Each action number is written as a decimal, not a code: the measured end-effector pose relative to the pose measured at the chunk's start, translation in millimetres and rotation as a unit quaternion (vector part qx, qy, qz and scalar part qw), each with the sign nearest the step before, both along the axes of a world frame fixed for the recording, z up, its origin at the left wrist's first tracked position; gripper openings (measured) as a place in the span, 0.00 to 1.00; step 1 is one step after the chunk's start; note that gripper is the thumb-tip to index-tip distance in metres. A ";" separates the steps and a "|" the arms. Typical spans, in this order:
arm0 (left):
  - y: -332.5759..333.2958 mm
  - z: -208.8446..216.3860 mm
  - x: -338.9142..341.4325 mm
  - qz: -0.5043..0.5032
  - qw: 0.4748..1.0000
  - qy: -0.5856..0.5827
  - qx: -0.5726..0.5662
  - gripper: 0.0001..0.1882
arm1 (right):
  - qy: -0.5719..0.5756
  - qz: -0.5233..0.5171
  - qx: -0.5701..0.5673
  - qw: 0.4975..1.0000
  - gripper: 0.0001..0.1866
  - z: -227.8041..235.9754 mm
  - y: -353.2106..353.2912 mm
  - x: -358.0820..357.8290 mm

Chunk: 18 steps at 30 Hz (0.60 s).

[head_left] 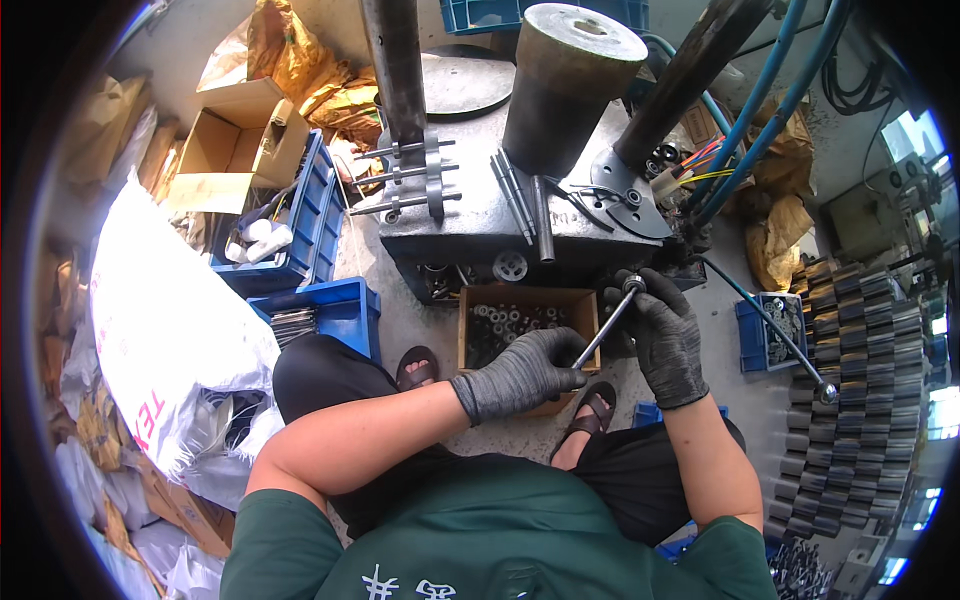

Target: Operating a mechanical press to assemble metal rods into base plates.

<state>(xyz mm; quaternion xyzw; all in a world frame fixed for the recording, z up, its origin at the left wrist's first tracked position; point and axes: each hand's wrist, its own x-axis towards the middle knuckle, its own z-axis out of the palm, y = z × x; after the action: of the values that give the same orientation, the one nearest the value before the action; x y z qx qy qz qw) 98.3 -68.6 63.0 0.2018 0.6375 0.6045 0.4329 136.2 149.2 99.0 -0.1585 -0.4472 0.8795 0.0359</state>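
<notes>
My left hand (522, 376), in a grey knit glove, is closed round the lower end of a slim metal rod (606, 328). The rod slants up to the right. At its upper end sits a small round metal piece like a ring or bearing (633, 284). My right hand (664, 338), gloved alike, has its fingers closed about that end and the ring. Below the hands stands an open wooden box (468, 350) with many small round metal parts (500, 325) in it. The left hand covers part of this box.
Ahead is a metal press bench (465, 240) with a thick ram (570, 90), loose rods (515, 200) and a pronged fixture (433, 180). Blue bins (345, 300) and a white sack (170, 330) lie left. A ball-ended lever (770, 325) and stacked metal tubes (850, 400) are right.
</notes>
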 end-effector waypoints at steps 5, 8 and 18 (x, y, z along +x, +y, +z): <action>-1.2 4.7 0.1 0.008 1.000 -0.007 -0.012 0.21 | 0.058 0.015 0.097 0.993 0.17 -5.6 6.0 0.0; -2.6 1.5 1.8 0.044 0.999 0.009 -0.003 0.18 | 0.008 -0.012 0.000 1.000 0.18 2.5 -0.7 -1.1; -2.1 -15.1 -2.3 0.020 0.993 0.116 0.009 0.19 | -0.010 0.030 0.050 0.998 0.18 -4.4 -8.1 -1.1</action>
<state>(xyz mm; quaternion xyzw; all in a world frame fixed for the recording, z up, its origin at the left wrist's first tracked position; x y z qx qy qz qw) 96.1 -70.7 47.9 0.2616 0.6819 0.5910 0.3424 135.1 141.0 94.6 -0.1519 -0.4955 0.8551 0.0125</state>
